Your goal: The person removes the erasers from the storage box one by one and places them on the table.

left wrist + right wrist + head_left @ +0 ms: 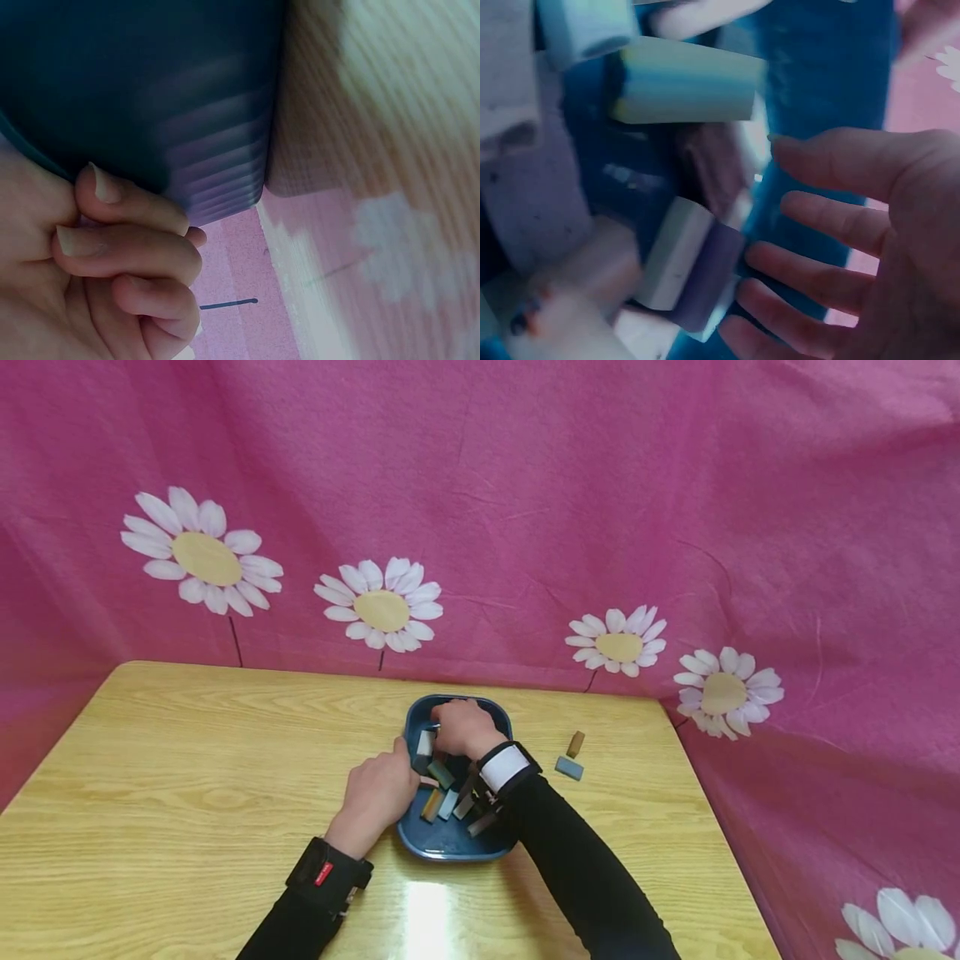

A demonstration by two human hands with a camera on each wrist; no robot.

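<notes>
A dark blue plastic basin (442, 843) stands on the table with several small blocks in it. Among them are a white block (425, 743), a green block (441, 774), an orange-brown block (431, 805) and a pale blue block (447, 805). My left hand (381, 787) grips the basin's left rim, its fingers curled against the ribbed outer wall (225, 142) in the left wrist view. Inside the basin's far end is my right hand (465, 728). The right wrist view shows its fingers (817, 274) spread and loosely bent beside a pale block (676, 255), with nothing held.
To the right of the basin, a brown block (575, 744) and a blue-grey block (569, 767) lie on the wooden table (225, 777). A pink cloth (495, 527) with white daisies hangs behind the table and down its right side.
</notes>
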